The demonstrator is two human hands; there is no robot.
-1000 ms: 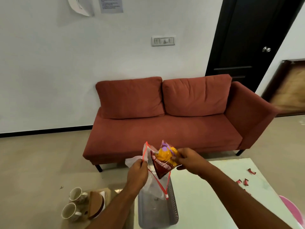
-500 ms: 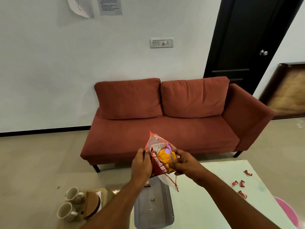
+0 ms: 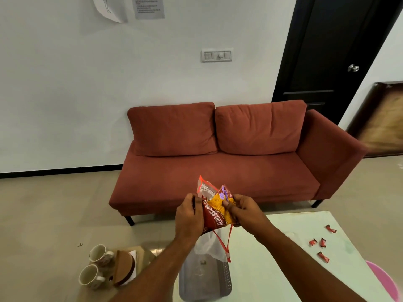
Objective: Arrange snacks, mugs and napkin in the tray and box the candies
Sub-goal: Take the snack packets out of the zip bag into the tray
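A red and yellow snack packet is held up between both hands, above the near end of a grey tray. My left hand grips its left side together with a clear zip bag with a red seal that hangs beneath. My right hand pinches the packet's right edge. Two mugs stand on a low surface at lower left, beside a round brown holder with a white napkin. Several red candies lie on the white table.
A red sofa stands against the white wall behind the table. A black door is at the upper right. A pink object shows at the table's right edge. The tray lies at the table's left edge.
Both hands have come together on the packet. The zip bag, earlier spread open by the left hand, now hangs below. The view has dropped slightly and shifted.
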